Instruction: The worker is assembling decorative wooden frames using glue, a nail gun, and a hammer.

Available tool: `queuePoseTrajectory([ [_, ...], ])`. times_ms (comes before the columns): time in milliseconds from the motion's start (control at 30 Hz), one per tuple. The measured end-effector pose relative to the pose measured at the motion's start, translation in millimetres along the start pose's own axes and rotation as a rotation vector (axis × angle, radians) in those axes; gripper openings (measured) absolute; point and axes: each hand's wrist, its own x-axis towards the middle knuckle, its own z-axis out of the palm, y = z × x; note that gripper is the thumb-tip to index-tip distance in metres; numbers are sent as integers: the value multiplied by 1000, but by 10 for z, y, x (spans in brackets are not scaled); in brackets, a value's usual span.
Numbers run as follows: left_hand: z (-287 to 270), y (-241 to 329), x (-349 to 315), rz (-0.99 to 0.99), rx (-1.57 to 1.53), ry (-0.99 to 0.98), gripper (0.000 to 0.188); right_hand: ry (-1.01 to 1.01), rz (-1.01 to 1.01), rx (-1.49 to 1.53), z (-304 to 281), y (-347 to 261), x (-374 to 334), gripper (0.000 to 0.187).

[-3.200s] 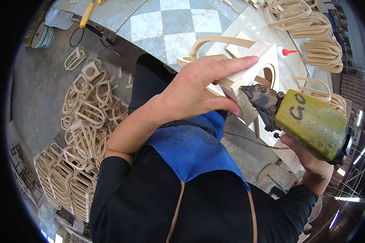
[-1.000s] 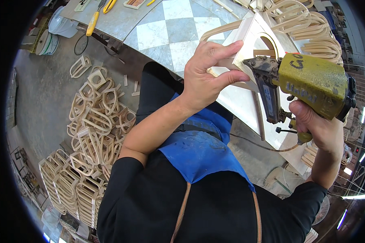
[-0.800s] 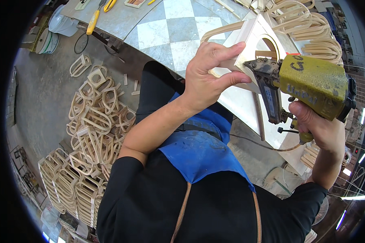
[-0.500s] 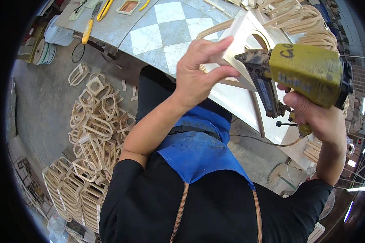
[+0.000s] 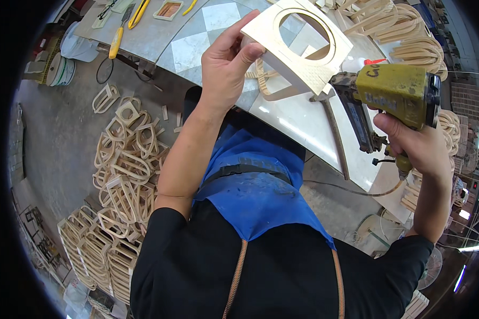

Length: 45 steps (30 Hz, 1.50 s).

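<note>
My left hand (image 5: 226, 72) grips one edge of a pale wooden frame (image 5: 304, 67), thumb on the near side. The frame has a square block end with a round hole, and curved wooden strips run back beneath it. My right hand (image 5: 418, 142) is wrapped round the handle of a worn yellow-green nail gun (image 5: 394, 89). The gun's dark nose lies close to the block's lower right corner; whether it touches I cannot tell. Under the frame, a hammer (image 5: 336, 139) lies on the worktable (image 5: 298, 119).
Curved wooden frames (image 5: 420, 48) are stacked at the table's far right. A large heap of similar frames (image 5: 125, 159) covers the floor at left. A yellow-handled tool (image 5: 116, 43) lies at the table's left edge. An air hose (image 5: 356, 193) trails from the gun.
My left hand has moved left and turned the wooden frame, so the face with the round hole now shows. The nail gun has shifted slightly downward, staying in my right hand.
</note>
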Motion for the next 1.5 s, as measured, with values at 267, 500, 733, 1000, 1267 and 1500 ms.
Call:
queuePoseTrajectory([
  [267, -86, 10, 114, -14, -20, -46, 59, 55, -85, 40, -71, 22, -15, 51],
  [500, -32, -2, 79, 125, 485, 104, 60, -3, 13, 15, -22, -47, 150, 53],
  [733, 440, 33, -441, 226, 404, 66, 71, -42, 2, 71, 78, -105, 182, 47],
  [1000, 389, -50, -377, 190, 265, 38, 71, -1, -147, 89, 158, -140, 77, 41],
  [1267, 383, -41, -394, 202, 332, -43, 73, -38, -101, -28, 137, -251, 19, 43],
  [1500, 388, 0, -396, 204, 368, -43, 73, 9, -254, -22, 208, -197, 22, 37],
])
